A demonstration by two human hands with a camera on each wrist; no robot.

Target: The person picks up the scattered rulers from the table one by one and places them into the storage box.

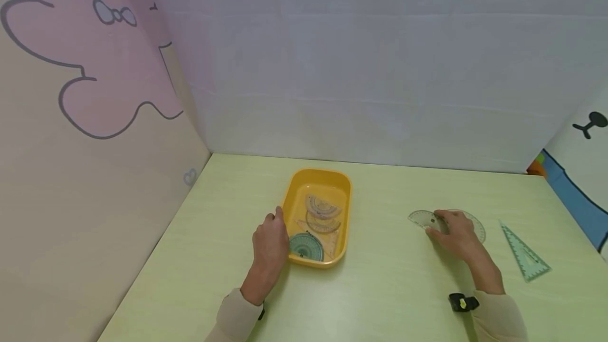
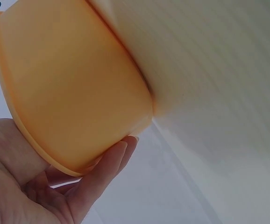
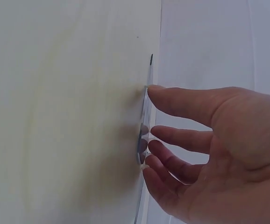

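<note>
Head view: left hand [image 1: 271, 241] gripped yellow tray [image 1: 350, 215] by side wall; right hand [image 1: 457, 234] pinched clear protractor [image 1: 421, 218] between tray and green set square [image 1: 516, 245]; second protractor [image 1: 477, 226] partly hidden behind hand.

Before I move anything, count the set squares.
2: one green set square right of the right hand, one clear set square in the yellow tray; more may be hidden.

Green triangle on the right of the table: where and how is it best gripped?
The green triangle is probably best pinched across its two long edges, nearer the wide end, with the right hand coming from above and the near side. It lies flat on the table and looks thin, so its edges offer the main hold; its narrow tip points away.
</note>
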